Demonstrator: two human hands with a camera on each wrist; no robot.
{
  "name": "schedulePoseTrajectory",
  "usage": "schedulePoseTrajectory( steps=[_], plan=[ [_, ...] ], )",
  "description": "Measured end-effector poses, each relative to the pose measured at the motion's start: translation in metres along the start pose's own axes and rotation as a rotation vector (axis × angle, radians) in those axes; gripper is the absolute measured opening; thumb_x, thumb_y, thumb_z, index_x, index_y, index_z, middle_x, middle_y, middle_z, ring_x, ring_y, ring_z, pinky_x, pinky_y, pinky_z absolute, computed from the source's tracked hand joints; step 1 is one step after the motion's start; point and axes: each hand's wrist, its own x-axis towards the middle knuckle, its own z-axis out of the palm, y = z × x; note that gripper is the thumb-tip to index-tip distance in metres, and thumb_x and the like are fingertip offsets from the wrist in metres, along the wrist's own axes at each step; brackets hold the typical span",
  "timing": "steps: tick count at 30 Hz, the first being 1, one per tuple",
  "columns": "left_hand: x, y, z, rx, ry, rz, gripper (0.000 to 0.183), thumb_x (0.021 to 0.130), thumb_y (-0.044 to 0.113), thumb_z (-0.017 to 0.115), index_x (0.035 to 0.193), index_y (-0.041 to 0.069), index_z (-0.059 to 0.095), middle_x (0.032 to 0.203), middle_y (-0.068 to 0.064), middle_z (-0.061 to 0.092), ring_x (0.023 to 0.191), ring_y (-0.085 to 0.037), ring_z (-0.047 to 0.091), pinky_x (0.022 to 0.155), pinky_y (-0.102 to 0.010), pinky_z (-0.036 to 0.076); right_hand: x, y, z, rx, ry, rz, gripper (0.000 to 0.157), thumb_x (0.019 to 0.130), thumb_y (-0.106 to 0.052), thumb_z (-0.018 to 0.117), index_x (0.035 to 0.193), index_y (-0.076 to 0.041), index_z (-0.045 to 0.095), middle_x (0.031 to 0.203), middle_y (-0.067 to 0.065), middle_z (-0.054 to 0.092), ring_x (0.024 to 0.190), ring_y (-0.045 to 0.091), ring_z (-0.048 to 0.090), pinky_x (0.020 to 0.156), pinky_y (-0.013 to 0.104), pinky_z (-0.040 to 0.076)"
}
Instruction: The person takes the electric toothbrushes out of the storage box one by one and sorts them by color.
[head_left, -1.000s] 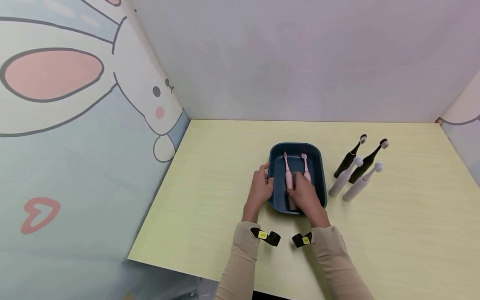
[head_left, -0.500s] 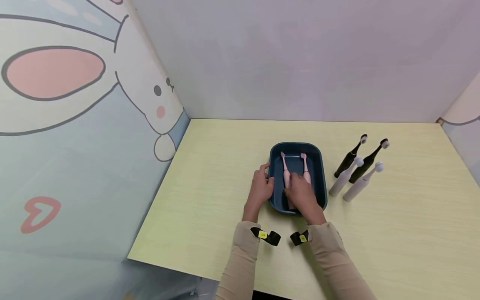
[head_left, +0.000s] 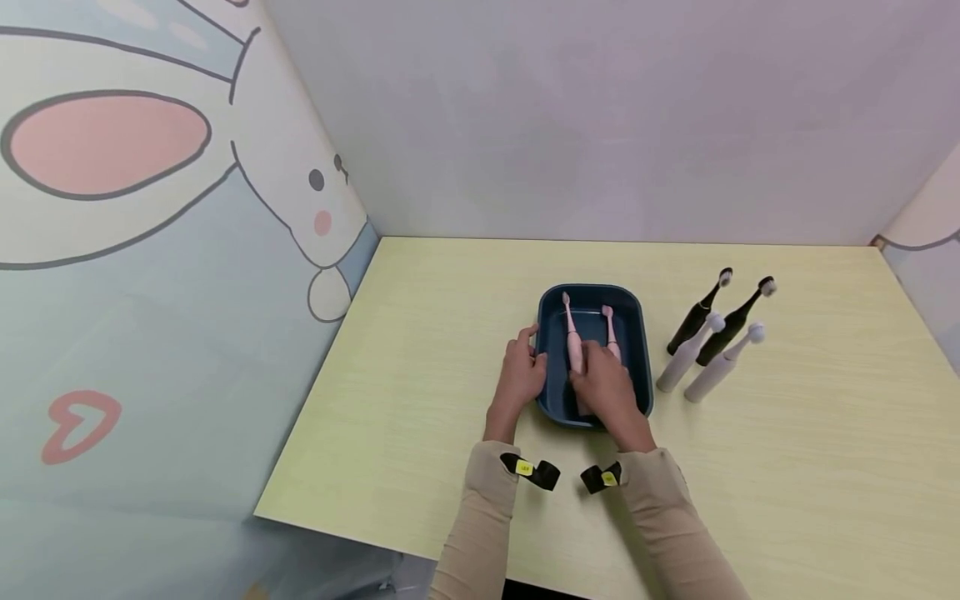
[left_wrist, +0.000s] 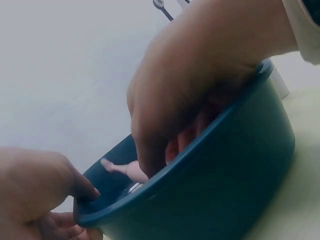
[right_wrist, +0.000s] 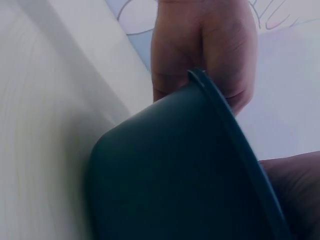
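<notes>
Inside a dark blue basin (head_left: 551, 398), my right hand (head_left: 604, 385) holds a pink electric toothbrush (head_left: 573, 348) by its handle, the brush head pointing to the far end. Beside it on the right lies a second pink toothbrush (head_left: 611, 327), its lower part hidden by the same hand. My left hand (head_left: 520, 377) pinches the basin's left rim; in the left wrist view, the thumb (left_wrist: 85, 187) is over the inner side and the fingers are outside. The basin wall (right_wrist: 165, 165) hides the right hand's fingertips in the right wrist view.
Right of the basin, two black electric toothbrushes (head_left: 692, 327) (head_left: 727, 335) stand upright behind two white ones (head_left: 684, 365) (head_left: 716, 375). All are on a pale wooden table (head_left: 420, 358). A light wall (head_left: 600, 125) rises behind the table's far edge.
The left pink toothbrush has shifted slightly left and then toward the basin's far end, with my right hand on it. My left hand has kept its place at the rim.
</notes>
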Motion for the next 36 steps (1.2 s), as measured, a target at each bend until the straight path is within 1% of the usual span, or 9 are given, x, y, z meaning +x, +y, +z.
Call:
schedulePoseTrajectory(
  steps=[2,6,9,15,24,32,36],
  plan=[
    [0.000,0.001,0.000,0.000,-0.003,-0.006,0.048,0.096,0.013,0.053,0.143,0.014,0.041,0.100,-0.010,0.051,0.085,-0.017,0.051,0.075,-0.030,0.045,-0.001,-0.001,-0.003,0.017,0.015,0.005,0.055,0.089,-0.018,0.063,0.137,0.001,0.043,0.117,0.021,0.058,0.100,0.034,0.056,0.091,0.054,0.043],
    [0.000,0.000,0.000,0.002,-0.005,-0.006,0.048,0.096,0.013,0.053,0.143,0.014,0.042,0.099,-0.009,0.051,0.085,-0.017,0.050,0.074,-0.029,0.044,-0.003,-0.002,-0.006,0.051,0.050,0.002,0.056,0.090,-0.019,0.063,0.138,-0.002,0.042,0.113,0.019,0.059,0.094,0.031,0.057,0.083,0.048,0.047],
    [0.001,0.000,0.000,-0.001,-0.004,-0.004,0.048,0.096,0.012,0.053,0.143,0.014,0.042,0.099,-0.009,0.051,0.085,-0.017,0.051,0.075,-0.030,0.045,-0.005,-0.001,-0.007,0.078,0.080,-0.010,0.055,0.090,-0.019,0.063,0.139,-0.004,0.042,0.114,0.018,0.059,0.094,0.030,0.059,0.080,0.046,0.048],
    [0.000,0.000,0.001,0.002,-0.002,-0.008,0.049,0.096,0.013,0.053,0.143,0.015,0.041,0.100,-0.010,0.050,0.085,-0.018,0.051,0.076,-0.031,0.045,-0.007,0.001,-0.009,0.107,0.129,-0.041,0.053,0.090,-0.019,0.063,0.137,-0.005,0.044,0.115,0.018,0.060,0.093,0.030,0.060,0.079,0.046,0.049],
    [0.001,0.000,0.002,0.003,0.004,-0.007,0.049,0.096,0.013,0.053,0.143,0.015,0.041,0.099,-0.010,0.051,0.085,-0.018,0.052,0.076,-0.031,0.046,-0.010,0.001,-0.012,0.144,0.156,-0.056,0.053,0.090,-0.019,0.064,0.138,-0.006,0.044,0.113,0.017,0.059,0.094,0.029,0.060,0.078,0.045,0.051],
    [0.001,-0.001,0.003,0.004,0.003,-0.014,0.048,0.096,0.013,0.052,0.143,0.015,0.041,0.101,-0.010,0.051,0.086,-0.018,0.053,0.077,-0.031,0.046,-0.015,0.001,-0.014,0.172,0.224,-0.106,0.053,0.090,-0.018,0.065,0.137,-0.005,0.045,0.114,0.017,0.059,0.093,0.030,0.061,0.077,0.046,0.051],
    [0.001,-0.001,0.003,0.003,-0.004,-0.025,0.049,0.097,0.015,0.052,0.144,0.016,0.040,0.102,-0.010,0.050,0.087,-0.017,0.053,0.077,-0.031,0.046,-0.015,0.001,-0.015,0.183,0.232,-0.106,0.054,0.090,-0.018,0.065,0.138,-0.006,0.044,0.116,0.017,0.059,0.095,0.030,0.060,0.078,0.046,0.051]
  ],
)
